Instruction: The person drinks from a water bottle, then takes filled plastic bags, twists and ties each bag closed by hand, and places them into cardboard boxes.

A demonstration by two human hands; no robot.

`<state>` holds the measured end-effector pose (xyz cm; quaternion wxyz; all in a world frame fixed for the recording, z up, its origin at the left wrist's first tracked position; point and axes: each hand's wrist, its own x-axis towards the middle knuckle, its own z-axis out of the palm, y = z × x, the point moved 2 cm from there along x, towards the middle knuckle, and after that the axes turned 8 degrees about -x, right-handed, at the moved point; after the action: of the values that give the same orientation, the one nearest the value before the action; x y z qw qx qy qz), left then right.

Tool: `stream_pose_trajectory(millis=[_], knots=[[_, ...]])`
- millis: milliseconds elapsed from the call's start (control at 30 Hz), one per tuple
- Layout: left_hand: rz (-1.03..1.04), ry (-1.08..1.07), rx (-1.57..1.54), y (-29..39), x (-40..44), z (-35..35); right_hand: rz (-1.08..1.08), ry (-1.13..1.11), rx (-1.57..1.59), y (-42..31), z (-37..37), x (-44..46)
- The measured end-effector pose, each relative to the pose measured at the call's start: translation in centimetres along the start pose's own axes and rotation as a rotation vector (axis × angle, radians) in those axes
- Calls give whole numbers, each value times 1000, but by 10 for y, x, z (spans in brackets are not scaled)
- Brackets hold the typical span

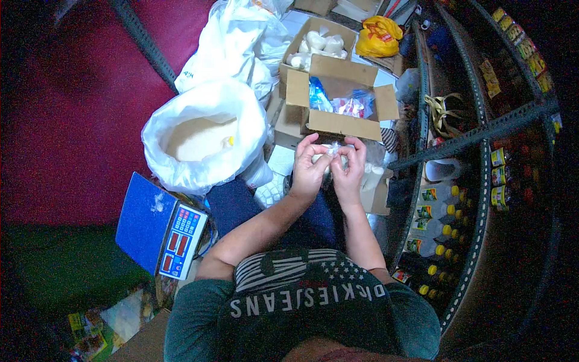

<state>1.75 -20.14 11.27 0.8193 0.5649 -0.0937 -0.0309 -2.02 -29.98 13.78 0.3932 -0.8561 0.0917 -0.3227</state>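
Both hands meet in front of the open cardboard box [344, 125], pinching the gathered top of a small clear plastic bag [333, 148]. My left hand [310, 168] grips it from the left with thumb and index finger. From the right, my right hand [350, 170] pinches the same twisted plastic. The lower part of the bag is mostly hidden behind the hands. Left of the hands stands a large white sack [160, 151], open at the top, with white granular contents [196, 139] and a small yellow object [228, 142] inside.
A blue digital scale [142, 220] sits at the lower left. Behind the open box, another box [295, 45] holds several filled white bags [325, 43]. A yellow bag [379, 36] lies beyond. Metal shelves [482, 130] with several bottles [428, 229] run along the right.
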Motion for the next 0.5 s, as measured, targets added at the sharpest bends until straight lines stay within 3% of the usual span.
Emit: stream_pose_trajectory(millis=[33, 167, 267, 367, 467, 500], knots=[[44, -12, 34, -4, 2, 0, 15, -20, 13, 3, -2, 1], [-215, -222, -258, 5, 6, 2, 56, -123, 75, 6, -12, 0], [-270, -329, -290, 3, 9, 2, 136, -114, 118, 12, -16, -6], [179, -364, 326, 0, 9, -1, 143, -153, 163, 21, -24, -4], [403, -325, 688, 25, 4, -1, 173, -309, 239, 16, -36, 3], [491, -307, 678, 24, 4, -1, 163, -321, 218, 14, -37, 5]])
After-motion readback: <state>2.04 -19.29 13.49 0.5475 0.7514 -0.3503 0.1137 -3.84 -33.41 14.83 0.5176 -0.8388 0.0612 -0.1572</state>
